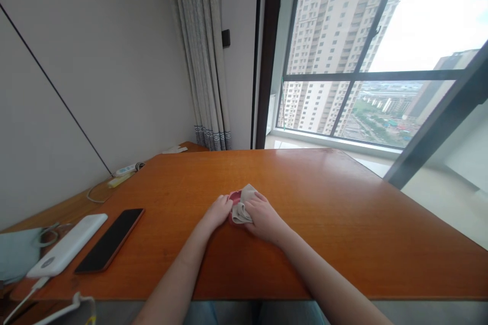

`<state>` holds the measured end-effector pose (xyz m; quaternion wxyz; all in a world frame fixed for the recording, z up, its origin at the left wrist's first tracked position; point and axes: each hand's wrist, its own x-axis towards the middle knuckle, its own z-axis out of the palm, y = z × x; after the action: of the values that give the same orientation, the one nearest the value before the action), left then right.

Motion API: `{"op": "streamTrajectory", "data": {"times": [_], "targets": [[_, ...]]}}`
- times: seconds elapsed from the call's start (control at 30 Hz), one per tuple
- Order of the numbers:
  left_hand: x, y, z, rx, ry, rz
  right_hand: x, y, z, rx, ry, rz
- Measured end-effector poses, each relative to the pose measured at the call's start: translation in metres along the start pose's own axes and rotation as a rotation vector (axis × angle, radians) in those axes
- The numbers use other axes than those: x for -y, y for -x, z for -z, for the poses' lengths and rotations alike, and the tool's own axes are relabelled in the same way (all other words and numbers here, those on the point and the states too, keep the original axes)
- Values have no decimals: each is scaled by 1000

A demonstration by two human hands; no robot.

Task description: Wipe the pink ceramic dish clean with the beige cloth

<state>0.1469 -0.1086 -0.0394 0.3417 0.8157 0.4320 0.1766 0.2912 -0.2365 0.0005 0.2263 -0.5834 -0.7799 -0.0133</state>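
Observation:
Near the middle of the wooden table (297, 183), my right hand (264, 217) is closed on a folded light grey cloth (241, 213). The cloth lies against a small pinkish-red item (235, 196) with a curved edge, which it partly covers, so its kind is not clear. On the other side, my left hand (220, 210) grips that red item at its left edge, fingers curled. Both hands are close together, low over the tabletop.
To the left lie a dark smartphone (110, 240) and a white power bank (67, 245) with a cable plugged in. A power strip (125, 169) and cords sit by the wall. Beyond the table are a curtain (204, 56) and a window (358, 76).

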Motion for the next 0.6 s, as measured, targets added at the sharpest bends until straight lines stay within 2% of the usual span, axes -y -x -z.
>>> {"op": "streamTrajectory", "data": {"times": [0.13, 0.23, 0.3, 0.37, 0.47, 0.53, 0.6], "targets": [[4, 1, -3, -14, -58, 2, 0, -2, 0, 100, 58, -41], [2, 1, -3, -29, -34, -8, -3, -5, -3, 172, 56, -55], [-2, 2, -3, -49, 55, -39, -6, -7, -6, 159, 34, -41], [-10, 4, -4, -76, 294, -55, -9, -8, -8, 116, 27, -27], [-26, 13, -7, -89, 879, 12, -11, -10, -10, 22, 39, -34], [-35, 21, -10, -14, 1181, 72, -11, -13, -11, -31, 31, -70], [-42, 28, -12, 72, 1326, 90, -10, -16, -12, -55, 16, -111]]}}
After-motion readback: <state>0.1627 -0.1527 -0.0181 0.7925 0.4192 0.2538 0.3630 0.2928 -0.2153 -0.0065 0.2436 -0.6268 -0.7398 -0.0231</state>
